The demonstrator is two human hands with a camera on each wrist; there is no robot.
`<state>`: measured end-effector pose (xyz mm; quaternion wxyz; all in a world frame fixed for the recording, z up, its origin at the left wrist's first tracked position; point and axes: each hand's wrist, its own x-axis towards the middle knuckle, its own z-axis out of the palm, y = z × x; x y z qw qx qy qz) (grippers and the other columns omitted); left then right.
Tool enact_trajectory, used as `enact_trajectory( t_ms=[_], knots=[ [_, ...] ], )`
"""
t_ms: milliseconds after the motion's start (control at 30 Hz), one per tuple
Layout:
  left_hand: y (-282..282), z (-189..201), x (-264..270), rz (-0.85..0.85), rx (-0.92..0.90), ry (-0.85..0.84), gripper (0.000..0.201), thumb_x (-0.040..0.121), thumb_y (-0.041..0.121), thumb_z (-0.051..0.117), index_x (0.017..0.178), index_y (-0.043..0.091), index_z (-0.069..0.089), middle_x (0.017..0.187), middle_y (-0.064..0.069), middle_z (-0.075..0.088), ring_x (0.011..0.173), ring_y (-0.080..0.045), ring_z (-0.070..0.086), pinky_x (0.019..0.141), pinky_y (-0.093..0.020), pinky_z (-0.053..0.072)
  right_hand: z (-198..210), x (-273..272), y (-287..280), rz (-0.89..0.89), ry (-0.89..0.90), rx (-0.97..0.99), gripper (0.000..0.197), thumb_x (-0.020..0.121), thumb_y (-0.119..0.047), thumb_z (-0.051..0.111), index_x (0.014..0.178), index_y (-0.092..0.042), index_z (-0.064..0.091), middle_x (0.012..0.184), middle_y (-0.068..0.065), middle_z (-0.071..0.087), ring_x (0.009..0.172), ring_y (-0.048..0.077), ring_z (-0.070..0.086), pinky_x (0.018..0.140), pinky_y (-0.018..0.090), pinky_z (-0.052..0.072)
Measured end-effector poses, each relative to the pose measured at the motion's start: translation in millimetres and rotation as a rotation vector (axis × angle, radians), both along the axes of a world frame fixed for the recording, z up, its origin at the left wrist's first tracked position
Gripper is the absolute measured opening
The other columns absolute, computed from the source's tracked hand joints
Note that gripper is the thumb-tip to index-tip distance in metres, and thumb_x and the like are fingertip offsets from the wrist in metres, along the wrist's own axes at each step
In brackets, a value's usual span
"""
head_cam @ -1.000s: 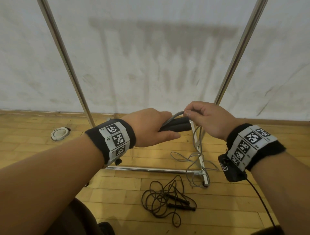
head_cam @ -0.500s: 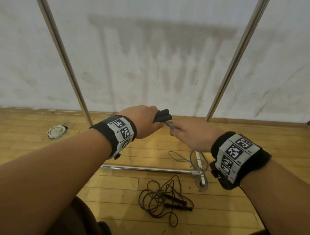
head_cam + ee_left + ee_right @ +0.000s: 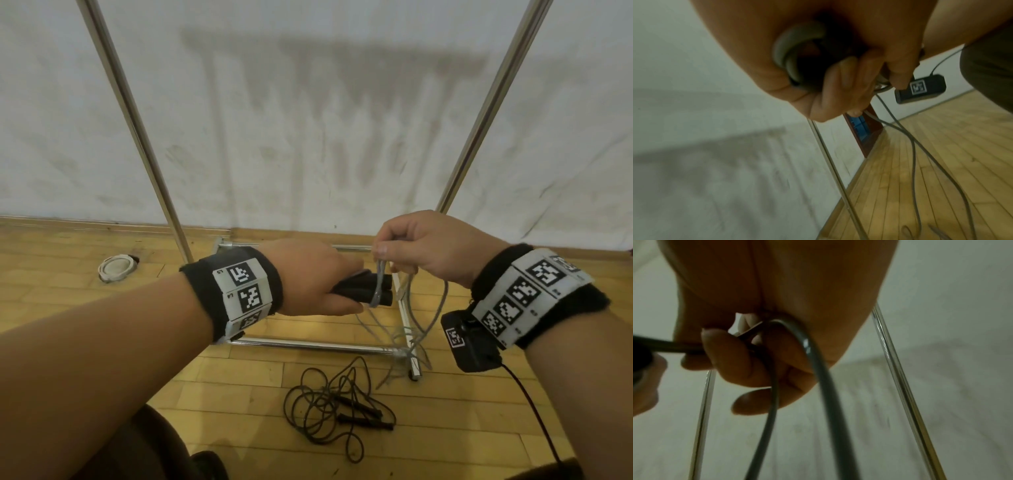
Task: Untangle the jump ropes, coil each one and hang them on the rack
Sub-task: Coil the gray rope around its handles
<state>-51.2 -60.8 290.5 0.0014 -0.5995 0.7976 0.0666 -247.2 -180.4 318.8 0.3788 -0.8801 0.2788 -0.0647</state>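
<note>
The fingers (image 3: 378, 248) of the right hand (image 3: 435, 250) pinch the grey rope (image 3: 440, 310); the left hand (image 3: 315, 277) grips its two black handles (image 3: 363, 291). The rope looks light, springy and smooth: best held at the handles. The black rope (image 3: 329, 407) lies on the floor (image 3: 479, 428).

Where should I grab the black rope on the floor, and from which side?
Take the black rope by its two handles, probably from above. They lie flat, nearly parallel and close together at the right of the tangle, so one hand could likely close on both, and the loops should trail free as you lift. Both hands are busy now: the left hand grips the grey rope's handles, the right hand pinches its cord.
</note>
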Motion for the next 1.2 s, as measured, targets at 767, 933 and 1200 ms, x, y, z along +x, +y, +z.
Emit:
enact_trajectory(
  t_ms=[767,933,1200],
  knots=[
    [-32,-10,53,0.469,0.003,0.003,0.023,0.101,0.046,0.060,0.096,0.027,0.047,0.083,0.004,0.057,0.068,-0.012,0.055,0.054,-0.030,0.036,-16,38,54,0.136,0.356,-0.317,0.033,0.109,-0.036,0.038,0.103,-0.014,0.062,0.089,0.004,0.062,0.082,0.022,0.058,0.072,0.036,0.045],
    [-28,-18,28,0.295,0.082,-0.118,0.020,0.100,0.049,0.060,0.108,0.032,0.052,0.084,0.007,0.062,0.069,-0.011,0.059,0.054,-0.028,0.039,8,30,41,0.136,0.309,-0.419,0.031,0.107,-0.038,0.043,0.097,-0.020,0.067,0.081,-0.003,0.060,0.077,0.014,0.056,0.068,0.032,0.044],
    [-16,-10,9,0.119,0.079,-0.074,0.027,0.100,0.053,0.062,0.099,0.038,0.041,0.078,0.010,0.056,0.067,-0.004,0.051,0.054,-0.025,0.033,8,8,7,-0.057,0.137,-0.219,0.025,0.098,-0.045,0.061,0.086,-0.026,0.074,0.065,0.002,0.063,0.056,0.012,0.060,0.064,0.035,0.050]
  ],
)
